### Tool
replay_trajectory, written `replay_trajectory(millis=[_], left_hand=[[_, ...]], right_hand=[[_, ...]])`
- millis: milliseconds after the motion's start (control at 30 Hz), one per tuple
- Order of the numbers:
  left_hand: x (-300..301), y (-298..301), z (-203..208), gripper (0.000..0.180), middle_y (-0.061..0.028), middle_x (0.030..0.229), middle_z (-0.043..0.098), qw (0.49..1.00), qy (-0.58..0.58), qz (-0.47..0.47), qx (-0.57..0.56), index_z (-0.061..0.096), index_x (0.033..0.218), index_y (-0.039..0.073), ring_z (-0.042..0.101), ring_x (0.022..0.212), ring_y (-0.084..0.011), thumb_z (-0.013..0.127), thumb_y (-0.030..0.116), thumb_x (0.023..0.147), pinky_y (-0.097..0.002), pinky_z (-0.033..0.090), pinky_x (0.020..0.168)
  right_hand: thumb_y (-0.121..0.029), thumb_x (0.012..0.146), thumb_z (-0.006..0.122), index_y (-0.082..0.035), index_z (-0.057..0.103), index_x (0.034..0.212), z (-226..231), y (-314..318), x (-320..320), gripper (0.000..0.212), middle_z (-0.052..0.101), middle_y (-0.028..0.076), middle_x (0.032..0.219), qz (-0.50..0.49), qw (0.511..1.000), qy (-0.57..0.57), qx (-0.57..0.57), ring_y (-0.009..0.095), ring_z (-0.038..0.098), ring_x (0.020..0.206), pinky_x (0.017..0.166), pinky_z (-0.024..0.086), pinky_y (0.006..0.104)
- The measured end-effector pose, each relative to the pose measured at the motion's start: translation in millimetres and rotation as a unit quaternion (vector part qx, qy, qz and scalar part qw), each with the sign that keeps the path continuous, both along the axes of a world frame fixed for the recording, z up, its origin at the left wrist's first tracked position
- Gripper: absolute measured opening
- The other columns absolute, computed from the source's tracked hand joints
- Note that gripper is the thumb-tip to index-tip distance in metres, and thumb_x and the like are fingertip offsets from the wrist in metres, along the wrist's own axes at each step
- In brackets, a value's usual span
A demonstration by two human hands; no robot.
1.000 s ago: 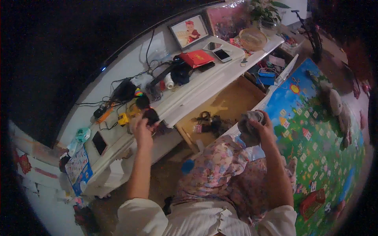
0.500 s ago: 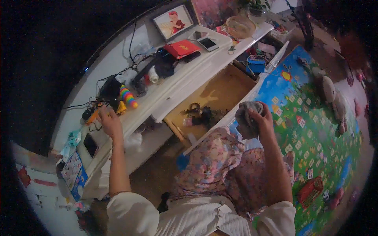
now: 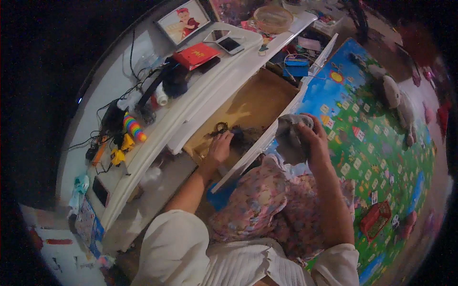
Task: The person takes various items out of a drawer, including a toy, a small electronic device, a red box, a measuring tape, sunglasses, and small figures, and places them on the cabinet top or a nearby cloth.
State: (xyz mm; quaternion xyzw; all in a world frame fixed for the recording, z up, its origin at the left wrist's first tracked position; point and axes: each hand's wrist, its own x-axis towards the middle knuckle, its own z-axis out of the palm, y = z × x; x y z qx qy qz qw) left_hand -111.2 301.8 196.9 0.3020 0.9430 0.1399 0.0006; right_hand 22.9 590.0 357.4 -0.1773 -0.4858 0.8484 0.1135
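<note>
My left hand [image 3: 220,147] is down inside the open wooden drawer [image 3: 265,97], its fingertips at a tangle of dark items [image 3: 244,137] there. Whether the fingers grip any of it is hidden. A dark ring-shaped thing [image 3: 221,127] lies just beyond the fingers. My right hand [image 3: 316,140] is closed around a bunched grey cloth [image 3: 292,136], held above the drawer's front edge and my knees.
On the white cabinet top lie a rainbow-striped cone [image 3: 134,127], a red packet [image 3: 196,56], phones [image 3: 231,45], cables and a framed picture [image 3: 183,20]. A colourful play mat [image 3: 353,157] covers the floor at right, with a red basket [image 3: 375,220] and a plush toy [image 3: 398,97].
My left hand has moved from the cabinet top, near the orange and yellow things, right and down into the drawer. The right hand still holds the grey cloth. The view has shifted slightly.
</note>
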Motion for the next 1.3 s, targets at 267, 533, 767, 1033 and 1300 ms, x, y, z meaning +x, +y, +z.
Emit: replay_trajectory(millis=[267,533,767,1033,1300], left_hand=[[-29,14,-49,0.054,-0.0143,0.117,0.049,0.978,0.102,-0.011,-0.182,0.045,0.125,0.009,0.044,0.116,-0.0313,0.059,0.005,0.073,-0.0443,0.032,0.099],[-28,-5,-29,0.053,-0.0149,0.106,0.054,0.969,-0.005,0.063,0.239,0.048,0.115,0.006,0.054,0.094,-0.0309,0.069,0.005,0.066,-0.0378,0.046,0.081],[-17,-25,46,0.037,-0.0132,0.097,0.061,0.724,-0.437,0.219,0.487,0.047,0.116,0.004,0.060,0.081,-0.0221,0.055,0.016,0.083,-0.0322,0.050,0.068],[32,35,128,0.050,-0.0131,0.111,0.056,0.491,-0.547,0.117,0.668,0.045,0.122,0.005,0.056,0.093,-0.0256,0.054,0.033,0.082,-0.0395,0.050,0.082],[87,135,168,0.035,-0.0034,0.110,0.053,0.643,-0.523,0.026,0.558,0.047,0.120,0.006,0.053,0.098,-0.0118,0.042,0.018,0.087,-0.0267,0.047,0.081]], right_hand=[[-0.018,0.080,0.065,-0.006,0.049,0.115,-3,-3,-9,0.041,0.056,0.009,0.102,0.022,1.000,0.013,-0.006,0.019,0.055,0.093,0.080,0.046,0.0310],[-0.020,0.078,0.067,-0.005,0.049,0.115,-3,-5,-12,0.043,0.056,0.009,0.102,0.023,1.000,-0.009,0.012,0.020,0.056,0.092,0.080,0.046,0.0312],[-0.016,0.080,0.064,-0.002,0.049,0.113,1,-4,-11,0.038,0.057,0.012,0.105,0.013,0.992,0.007,-0.127,0.024,0.060,0.092,0.082,0.050,0.0363],[-0.007,0.084,0.056,-0.006,0.049,0.118,-9,-15,-7,0.035,0.055,0.012,0.117,-0.093,0.984,0.149,0.020,0.026,0.056,0.104,0.089,0.046,0.0351],[-0.016,0.089,0.052,-0.005,0.050,0.119,-3,-32,-3,0.031,0.056,0.010,0.113,-0.084,0.918,0.170,0.349,0.022,0.053,0.099,0.089,0.042,0.0342]])
